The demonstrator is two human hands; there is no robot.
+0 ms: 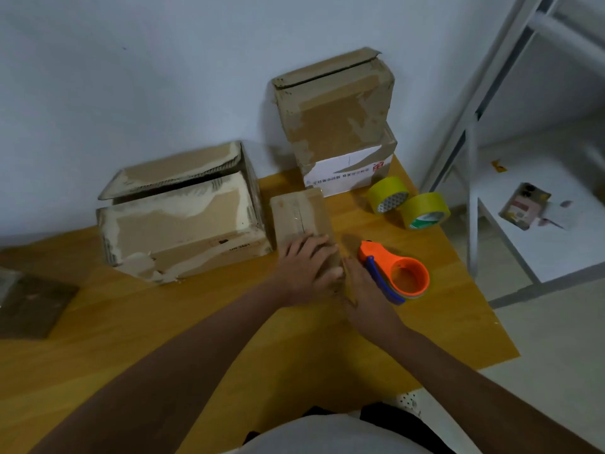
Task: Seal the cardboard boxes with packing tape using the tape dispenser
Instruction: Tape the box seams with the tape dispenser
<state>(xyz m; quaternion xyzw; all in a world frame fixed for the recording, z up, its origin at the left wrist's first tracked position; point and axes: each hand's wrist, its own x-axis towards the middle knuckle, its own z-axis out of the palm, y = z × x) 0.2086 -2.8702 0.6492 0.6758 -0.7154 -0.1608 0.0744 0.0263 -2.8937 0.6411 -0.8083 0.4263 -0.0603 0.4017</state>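
Note:
A small brown cardboard box (pixel 299 214) with clear tape along its top seam lies in the middle of the wooden table (pixel 131 329). My left hand (pixel 306 268) rests flat on the box's near end, fingers spread. My right hand (pixel 365 291) lies just right of the box's near corner, its straight fingers touching the side of the box. The orange tape dispenser (pixel 406 273) with a blue handle lies on the table right beside my right hand, and no fingers are curled round it.
A large worn box (pixel 183 224) with a raised flap stands left of the small one. A brown box (pixel 334 109) sits stacked on a white box (pixel 350 173) at the wall. Two yellow tape rolls (pixel 407 203) lie behind the dispenser. A white metal frame (pixel 471 165) stands past the table's right edge.

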